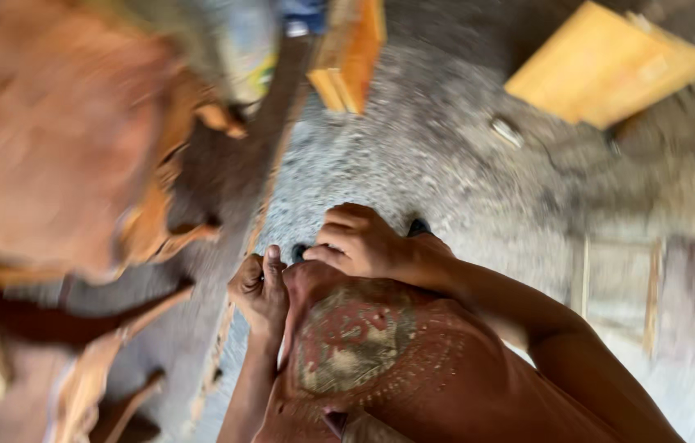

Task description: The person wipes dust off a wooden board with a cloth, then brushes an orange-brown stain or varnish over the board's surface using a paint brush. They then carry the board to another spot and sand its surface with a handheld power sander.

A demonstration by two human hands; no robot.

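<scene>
Blurred throughout by motion. Left hand point(259, 287) closed around something too small and hidden to name; same for the curled right hand point(364, 239), whose grip hides its contents. Dark object point(418, 226) peeking behind the right wrist, mostly covered. Smeared brown carved wooden piece point(77, 148) at left, cut off by the edge. Yellow boards point(601, 66) and orange block point(351, 57) cropped at top. Patterned cloth point(364, 344) cut off below.

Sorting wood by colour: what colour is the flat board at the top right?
Yellow-orange, on the flat wooden board lying on the grey floor; it shows in the head view.
</scene>
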